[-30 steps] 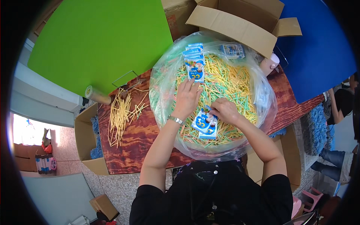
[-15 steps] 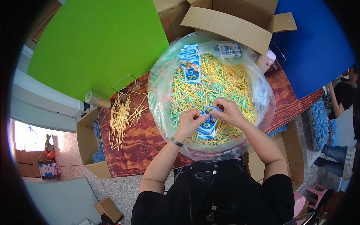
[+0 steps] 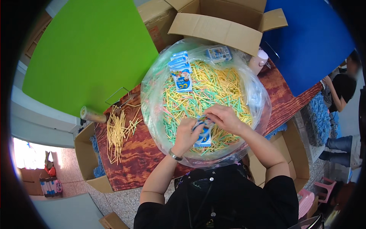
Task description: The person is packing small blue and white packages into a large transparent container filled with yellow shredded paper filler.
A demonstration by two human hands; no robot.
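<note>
In front of me is a round, plastic-lined tub (image 3: pixel 149 126) heaped with thin pastel sticks (image 3: pixel 225 82) in yellow, green and pink. Above its near part, my left hand (image 3: pixel 186 134) and my right hand (image 3: pixel 225 119) meet, fingers closed on one small blue-and-white packet (image 3: pixel 206 121). Fingers cover much of that packet, and it looks bent and slightly blurred. Just below it, another blue-and-white packet (image 3: pixel 203 142) rests on the sticks. Farther back, a fanned stack of similar packets (image 3: pixel 182 78) lies on the heap, left of centre.
Pale yellow sticks (image 3: pixel 115 133) are strewn on the red-brown table (image 3: pixel 137 164) beside a clear cylinder (image 3: pixel 92 114). Behind the tub are an open cardboard box (image 3: pixel 215 32), a pinkish bottle (image 3: pixel 258 62) and a plastic-wrapped packet bundle (image 3: pixel 219 54). Another person (image 3: pixel 341 89) is at far right.
The view has shifted, so the tub and table appear farther left and lower. Between my hands the packet has turned and bent, and my right hand now reaches over its top.
</note>
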